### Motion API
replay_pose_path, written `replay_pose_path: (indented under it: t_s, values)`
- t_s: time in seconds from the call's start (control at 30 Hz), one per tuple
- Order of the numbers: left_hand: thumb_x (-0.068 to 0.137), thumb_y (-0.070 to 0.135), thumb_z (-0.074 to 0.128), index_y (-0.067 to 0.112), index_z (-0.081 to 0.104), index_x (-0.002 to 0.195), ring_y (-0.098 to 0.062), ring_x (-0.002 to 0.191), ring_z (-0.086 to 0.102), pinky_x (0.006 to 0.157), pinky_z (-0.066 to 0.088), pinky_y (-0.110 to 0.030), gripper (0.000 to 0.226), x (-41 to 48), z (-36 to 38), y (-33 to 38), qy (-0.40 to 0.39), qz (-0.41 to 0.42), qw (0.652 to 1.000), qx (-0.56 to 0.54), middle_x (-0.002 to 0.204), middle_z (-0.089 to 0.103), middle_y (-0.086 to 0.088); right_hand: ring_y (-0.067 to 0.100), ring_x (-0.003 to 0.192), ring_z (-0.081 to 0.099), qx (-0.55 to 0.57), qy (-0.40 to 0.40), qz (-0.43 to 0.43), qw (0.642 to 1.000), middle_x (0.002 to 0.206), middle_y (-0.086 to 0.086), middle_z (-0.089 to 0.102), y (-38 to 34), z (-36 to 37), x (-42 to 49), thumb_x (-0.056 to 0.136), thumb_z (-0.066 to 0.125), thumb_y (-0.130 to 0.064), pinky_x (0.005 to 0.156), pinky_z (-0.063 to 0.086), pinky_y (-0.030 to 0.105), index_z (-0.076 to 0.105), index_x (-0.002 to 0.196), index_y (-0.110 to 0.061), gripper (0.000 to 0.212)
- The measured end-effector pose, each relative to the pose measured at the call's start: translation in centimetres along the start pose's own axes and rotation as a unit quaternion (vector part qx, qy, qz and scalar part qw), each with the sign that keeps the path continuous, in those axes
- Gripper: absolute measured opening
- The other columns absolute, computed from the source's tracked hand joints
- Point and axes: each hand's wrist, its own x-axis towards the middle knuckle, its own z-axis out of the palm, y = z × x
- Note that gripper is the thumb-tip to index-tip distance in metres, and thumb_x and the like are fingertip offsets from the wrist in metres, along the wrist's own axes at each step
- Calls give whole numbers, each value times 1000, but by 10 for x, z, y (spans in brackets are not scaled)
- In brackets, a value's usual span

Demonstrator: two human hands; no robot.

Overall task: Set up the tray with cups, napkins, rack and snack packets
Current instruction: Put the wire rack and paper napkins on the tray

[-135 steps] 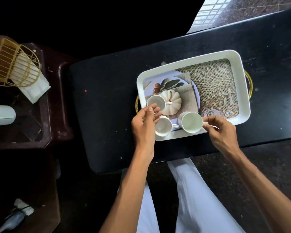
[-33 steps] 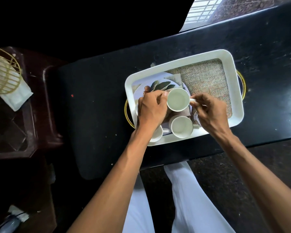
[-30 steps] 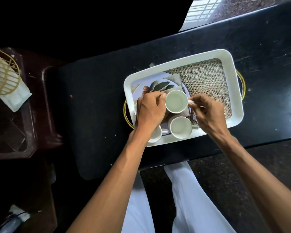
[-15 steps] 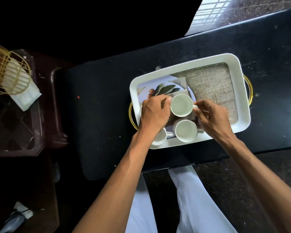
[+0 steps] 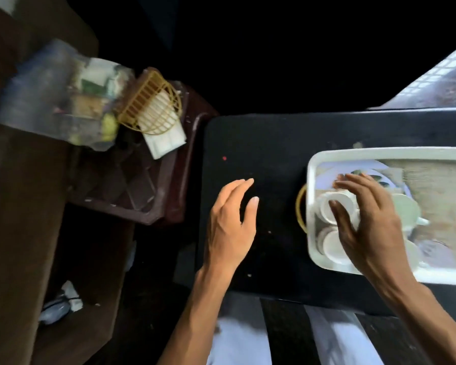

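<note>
While L hand (image 5: 229, 227) & R hand (image 5: 366, 225) spread empty, round white cups (image 5: 327, 206) sit in tray (image 5: 311, 180).

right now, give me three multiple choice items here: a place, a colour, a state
1. Where is the rack? A on the lap; B on the brown stand; C on the floor.
2. What colour is the rack? A gold; B blue; C red.
3. The left hand is: A gripping a cup; B open, holding nothing; C pinching a napkin.
Key: B, it lies on the stand left of the black table; A, its wires are gold; B, its fingers are spread above the table.
</note>
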Motion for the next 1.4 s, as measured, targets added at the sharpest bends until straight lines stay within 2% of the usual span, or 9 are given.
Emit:
replay_pose_path:
  t_s: [0.13, 0.4, 0.7, 0.87, 0.97, 1.07, 1.2, 1.3, 1.4]
  values:
    - [101, 24, 57, 20, 54, 145, -13, 141, 45, 110, 23, -2, 44, 7, -51, -48, 22, -26, 998, 60, 152, 49, 0, 35, 146, 34, -19, -46, -45, 998, 145, 18, 50, -57, 52, 14, 92, 65, -23, 118, 31, 44, 59, 128, 0, 43]
    - [99, 25, 61, 12, 47, 150, -38, 151, 32, 121, 34, -51, 54, 59, -134, -114, 75, 46, 980, 181, 161, 37, -18, 29, 155, -7, -141, -113, -108, 978, 167, 13, 6, -164, 131, 55, 95, 44, -60, 123, 16, 55, 18, 158, -12, 84]
    - [92, 54, 62, 28, 9, 162, -40, 158, -2, 126, 6, -61, 91, 181, -176, -116, 17, 111, 939, 325, 170, -1, -20, 32, 152, -21, -248, -136, -118, 952, 166, 10, -16, -229, 186, 100, 94, 27, -70, 122, 5, 60, -8, 158, -20, 89]
    - [79, 56, 76, 33, 1, 161, -45, 156, -5, 124, 9, -66, 114, 217, -164, -109, -56, 118, 919, 373, 169, -11, -24, 33, 151, -23, -266, -152, -90, 948, 166, 10, -19, -234, 196, 106, 96, 35, -65, 122, 1, 60, -11, 158, -21, 89]
    - [77, 58, 78, 34, 6, 161, -48, 154, 11, 123, 18, -65, 113, 225, -155, -105, -62, 117, 913, 387, 168, -2, -27, 32, 151, -22, -237, -156, -80, 956, 166, 11, -16, -232, 193, 102, 96, 42, -60, 122, 1, 60, -7, 159, -20, 89]
    - [76, 49, 82, 35, 23, 158, -40, 141, 39, 112, 40, -53, 101, 227, -155, -104, -7, 136, 916, 378, 162, 23, -22, 30, 153, -18, -188, -140, -81, 969, 168, 10, -7, -228, 185, 95, 95, 52, -52, 123, 5, 58, 4, 160, -17, 87]
    - [72, 43, 84, 36, 33, 154, -36, 131, 48, 100, 50, -47, 96, 224, -167, -101, 16, 135, 931, 339, 154, 35, -16, 27, 155, -10, -113, -95, -59, 987, 167, 11, 5, -221, 169, 87, 95, 59, -43, 125, 11, 52, 15, 158, -12, 83]
    - [72, 45, 81, 37, 39, 151, -32, 128, 51, 93, 53, -45, 90, 212, -184, -95, 65, 141, 948, 277, 151, 39, -13, 27, 155, 7, -8, -40, -40, 998, 162, 14, 23, -217, 154, 80, 96, 62, -33, 125, 13, 31, 26, 154, -6, 74]
    - [70, 47, 81, 38, 41, 150, -27, 130, 51, 94, 49, -30, 90, 182, -192, -88, 125, 141, 970, 153, 150, 41, -10, 19, 140, 41, 112, 19, -2, 994, 149, 9, 45, -214, 135, 72, 96, 60, -35, 106, 30, 3, 41, 146, -11, 59]
